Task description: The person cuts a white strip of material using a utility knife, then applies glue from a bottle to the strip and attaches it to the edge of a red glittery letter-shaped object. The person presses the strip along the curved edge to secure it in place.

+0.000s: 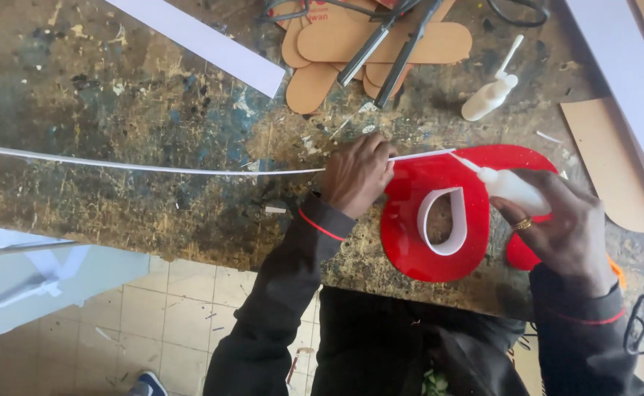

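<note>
White strip (pixel 190 169) pinched in left hand (pixel 357 174) fingers, glue bottle (pixel 511 189) in right hand (pixel 568 227)

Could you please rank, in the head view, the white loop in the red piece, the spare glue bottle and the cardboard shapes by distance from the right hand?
From the right hand:
1. White loop, just left.
2. Spare glue bottle, above.
3. Cardboard shapes, top centre.

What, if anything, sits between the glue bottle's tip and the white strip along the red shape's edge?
Nothing visible does. The right hand aims the glue bottle so its nozzle meets the white strip at the red shape; the left hand pinches the strip further left.
</note>
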